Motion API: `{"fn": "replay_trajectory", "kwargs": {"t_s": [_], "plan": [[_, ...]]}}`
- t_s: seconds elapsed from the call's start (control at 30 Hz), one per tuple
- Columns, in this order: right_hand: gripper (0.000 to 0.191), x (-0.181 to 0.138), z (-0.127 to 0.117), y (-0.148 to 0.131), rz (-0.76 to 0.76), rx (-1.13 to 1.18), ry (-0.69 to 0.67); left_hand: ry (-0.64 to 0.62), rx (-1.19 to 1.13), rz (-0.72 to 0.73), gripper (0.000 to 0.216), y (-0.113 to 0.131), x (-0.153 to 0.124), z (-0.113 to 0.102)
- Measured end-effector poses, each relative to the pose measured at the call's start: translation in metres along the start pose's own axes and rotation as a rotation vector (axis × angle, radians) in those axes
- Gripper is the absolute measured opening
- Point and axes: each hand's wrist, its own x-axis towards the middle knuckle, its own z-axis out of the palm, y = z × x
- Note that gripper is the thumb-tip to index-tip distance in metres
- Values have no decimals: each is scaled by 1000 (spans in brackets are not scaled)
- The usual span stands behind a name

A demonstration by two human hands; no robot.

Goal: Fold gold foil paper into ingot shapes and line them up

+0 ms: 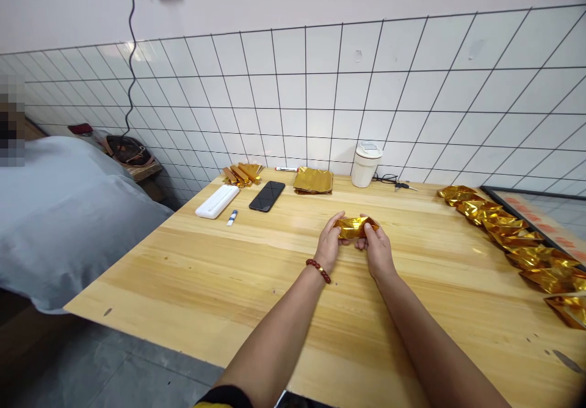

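Beyond our fingers we face a white wall (pixel 320 84) ruled with dark lines, cut off at both sides. Beneath them spreads a smooth wooden table (pixel 206 298), its right part running out of view. Far left of our fingers, a co-worker in a grey shirt (pixel 82 212) is cut off by the edge, hands out of sight. Well to our fingers' right lies a black-framed panel (pixel 553 225), also cut off, its red marks unreadable; along it slants a row of folded foil pieces (pixel 508 231), overlapping, crinkled and pointed. Our left hand (pixel 328 243) and right hand (pixel 379 249) have their fingers clamped on opposite ends of a glossy, creased gold foil piece (pixel 353 227), which hides some fingertips; whether it touches the wood we cannot tell. Past our fingers stand a rounded white cup (pixel 365 167) and, leftward, a flat stack of gold sheets (pixel 314 181). Farther left of them we see a white slab (pixel 217 201), a glassy black phone (pixel 267 196) and jumbled foil strips (pixel 242 174). Beyond our right fingers, glasses (pixel 388 180) sit partly behind the cup, near small keys (pixel 403 185).
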Motion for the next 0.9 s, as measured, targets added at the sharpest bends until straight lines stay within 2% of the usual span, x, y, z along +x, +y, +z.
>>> {"fn": "replay_trajectory", "kwargs": {"t_s": [0.43,0.9], "plan": [[50,2,-1,1,-14,-11,4,-63,21,4,38,-2,2,-1],[49,0,-2,1,-24,-23,-14,-55,7,0,37,-3,2,-1]]}}
